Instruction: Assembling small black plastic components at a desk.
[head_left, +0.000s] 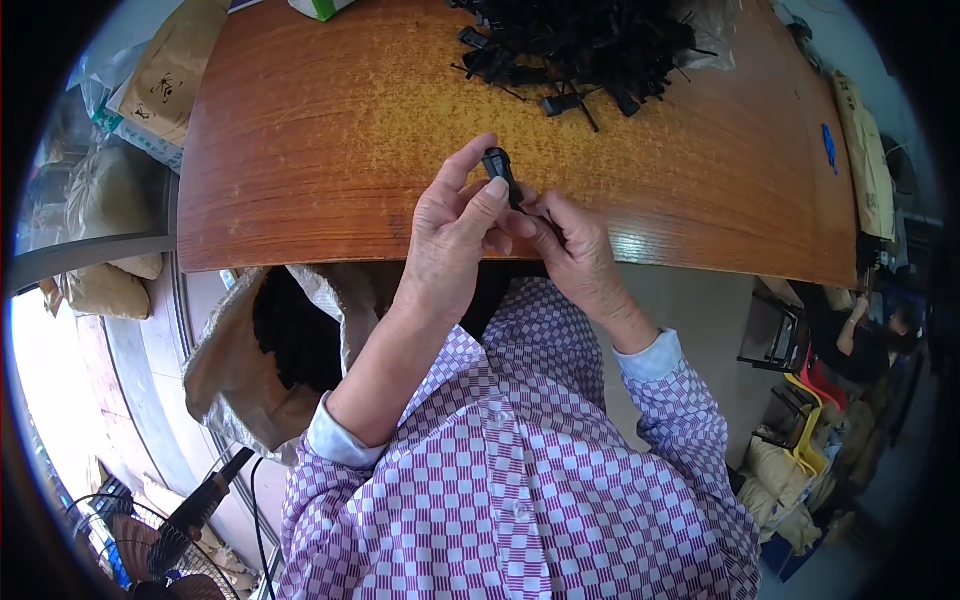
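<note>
Over the table's near edge, my left hand (pixel 448 232) grips a small black plastic piece (pixel 498 165) between thumb and fingers, its rounded end pointing up and away from me. My right hand (pixel 583 255) is closed in a pinch at the piece's lower, thinner end, which the fingers partly hide. Farther off on the table lies a tangled heap of black plastic pieces (pixel 590 45) with thin stems. Several of them stick out along its near side.
The brown wooden table (pixel 310 130) spans the view ahead. Left of my lap stands an open woven sack (pixel 220 375) with black pieces (pixel 290 330) inside. A fan (pixel 150 545) is at lower left. Another person (pixel 855 335) and a yellow chair (pixel 808 440) are at right.
</note>
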